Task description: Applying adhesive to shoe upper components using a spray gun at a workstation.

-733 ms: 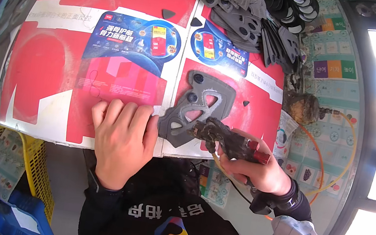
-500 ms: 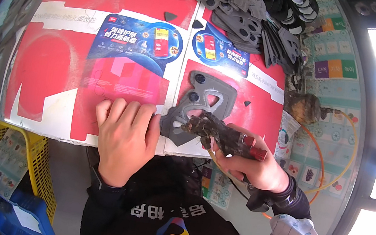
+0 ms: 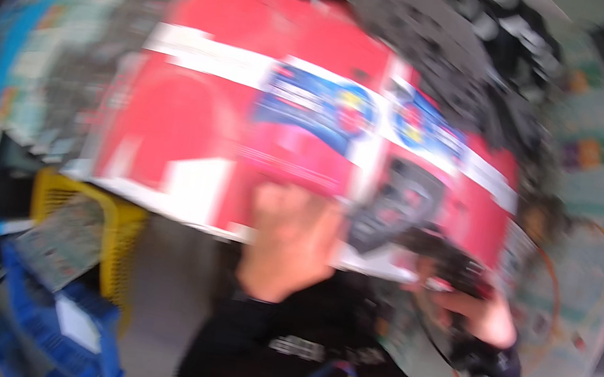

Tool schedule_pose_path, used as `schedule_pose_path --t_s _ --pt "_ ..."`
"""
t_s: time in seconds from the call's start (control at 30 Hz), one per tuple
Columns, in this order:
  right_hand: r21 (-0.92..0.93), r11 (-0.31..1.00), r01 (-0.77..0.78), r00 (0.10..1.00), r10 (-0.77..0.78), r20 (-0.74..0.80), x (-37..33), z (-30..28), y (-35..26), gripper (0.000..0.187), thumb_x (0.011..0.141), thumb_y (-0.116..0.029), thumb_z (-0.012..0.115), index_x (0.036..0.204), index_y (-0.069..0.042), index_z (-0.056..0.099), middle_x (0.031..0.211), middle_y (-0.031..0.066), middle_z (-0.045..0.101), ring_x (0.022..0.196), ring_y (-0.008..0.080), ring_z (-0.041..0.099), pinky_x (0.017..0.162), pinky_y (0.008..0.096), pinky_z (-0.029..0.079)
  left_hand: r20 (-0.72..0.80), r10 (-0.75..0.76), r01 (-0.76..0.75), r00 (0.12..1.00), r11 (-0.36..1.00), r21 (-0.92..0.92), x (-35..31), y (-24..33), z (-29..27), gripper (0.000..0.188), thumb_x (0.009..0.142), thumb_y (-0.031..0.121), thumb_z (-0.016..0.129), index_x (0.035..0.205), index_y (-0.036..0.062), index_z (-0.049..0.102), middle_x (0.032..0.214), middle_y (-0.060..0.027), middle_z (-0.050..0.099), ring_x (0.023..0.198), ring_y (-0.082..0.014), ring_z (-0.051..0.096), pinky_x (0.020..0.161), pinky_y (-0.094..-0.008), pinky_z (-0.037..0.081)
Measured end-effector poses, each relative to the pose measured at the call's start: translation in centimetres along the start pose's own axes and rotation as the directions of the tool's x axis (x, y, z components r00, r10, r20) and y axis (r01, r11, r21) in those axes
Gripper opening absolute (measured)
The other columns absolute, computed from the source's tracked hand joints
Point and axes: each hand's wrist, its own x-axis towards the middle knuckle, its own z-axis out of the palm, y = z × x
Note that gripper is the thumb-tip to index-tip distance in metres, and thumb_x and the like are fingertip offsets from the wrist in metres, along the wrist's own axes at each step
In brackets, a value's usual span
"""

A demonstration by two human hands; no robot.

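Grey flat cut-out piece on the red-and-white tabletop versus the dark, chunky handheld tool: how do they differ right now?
Pose: the grey flat cut-out piece lies on the red-and-white tabletop, while the dark, chunky handheld tool is held in the right hand.
Shape: the piece is broad and thin with openings; the tool is narrower and bulkier.
Colour: the piece is grey; the tool is nearly black.
Shared: both look motion-blurred.
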Motion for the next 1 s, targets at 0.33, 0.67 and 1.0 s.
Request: schedule_pose_path --t_s 0.33,0.67,1.0 --pt "-0.080 0.891 0.447 0.771 -0.429 -0.471 0.2 -7.7 9.3 0.053 0.089 0.004 0.061 0.141 0.003 0.053 0.097 0.0071 0.070 0.058 0.0067 0.051 0.046 0.0209 0.036 -0.044 -0.353 0.262 0.935 0.767 -0.586 2.6 -0.4 -7.3 0.015 0.103 0.003 0.067 0.117 0.0035 0.063 0.097 -0.0076 0.071 0.076 -0.0141 0.068 0.067 -0.0302 0.054" --pt "-0.006 0.848 0.530 0.705 -0.445 -0.552 -1.9 -8.2 10.2 0.058 0.088 0.007 0.061 0.145 0.005 0.050 0.103 0.0102 0.070 0.067 0.0087 0.056 0.047 0.0206 0.039 -0.528 -0.633 0.393 0.566 0.770 -0.502 13.7 -27.9 -28.3 0.023 0.099 0.011 0.075 0.118 0.0012 0.067 0.084 -0.0038 0.069 0.063 -0.0077 0.061 0.057 -0.0227 0.046" --pt "-0.028 0.896 0.444 0.733 -0.381 -0.564 -2.6 -8.3 7.9 0.039 0.089 0.003 0.071 0.128 0.000 0.062 0.092 0.0017 0.068 0.060 0.0063 0.055 0.053 0.0244 0.042 0.001 -0.427 0.427 0.904 0.902 0.060 21.4 -16.7 -10.6 0.060 0.091 0.047 0.081 0.122 -0.0024 0.067 0.098 -0.0161 0.077 0.089 -0.0265 0.075 0.078 -0.0392 0.058"
